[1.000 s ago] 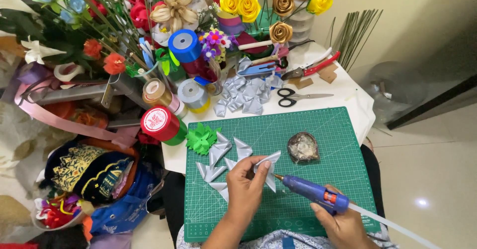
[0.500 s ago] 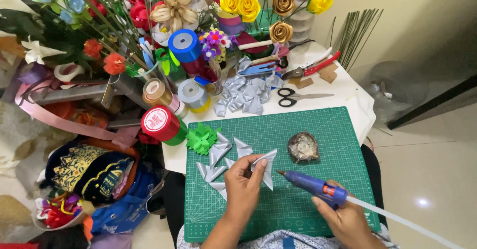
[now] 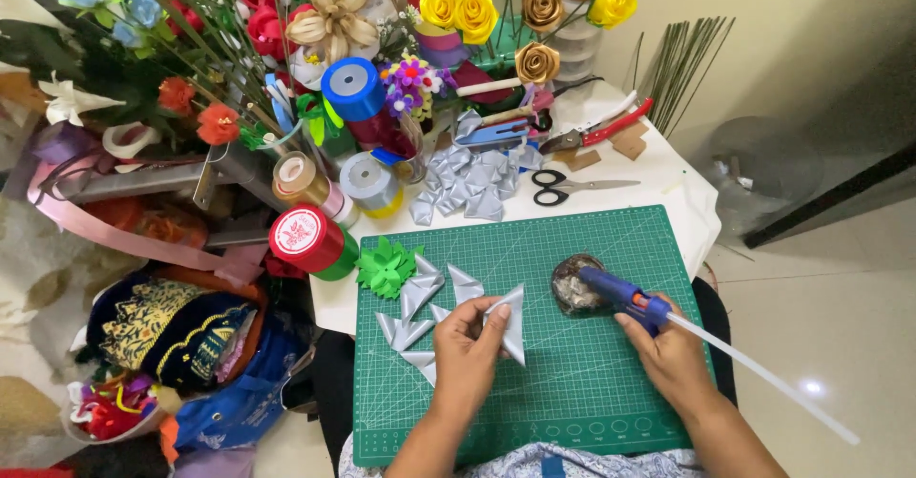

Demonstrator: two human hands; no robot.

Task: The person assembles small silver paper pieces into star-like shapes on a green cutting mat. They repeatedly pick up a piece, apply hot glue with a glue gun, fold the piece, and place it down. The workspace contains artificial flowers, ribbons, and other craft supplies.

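My left hand (image 3: 469, 344) pinches a folded silver ribbon petal (image 3: 513, 323) above the green cutting mat (image 3: 572, 402). My right hand (image 3: 673, 354) grips a blue glue gun (image 3: 625, 293) with a white glue stick (image 3: 763, 378) trailing out behind it. The gun's nozzle rests over a small round dish (image 3: 572, 287) on the mat, apart from the petal. More folded silver petals (image 3: 412, 311) lie on the mat left of my left hand, beside a green ribbon flower (image 3: 385, 266).
A pile of silver petals (image 3: 468, 177), black scissors (image 3: 565, 188), red-handled pliers (image 3: 611, 127), several ribbon spools (image 3: 307, 239) and ribbon flower bouquets (image 3: 458, 10) crowd the white table behind the mat. Fabric bags (image 3: 172, 330) lie on the floor at left.
The glue gun swung away from the petal, up and right, so its nozzle now sits over the round dish. My left hand kept hold of the petal.
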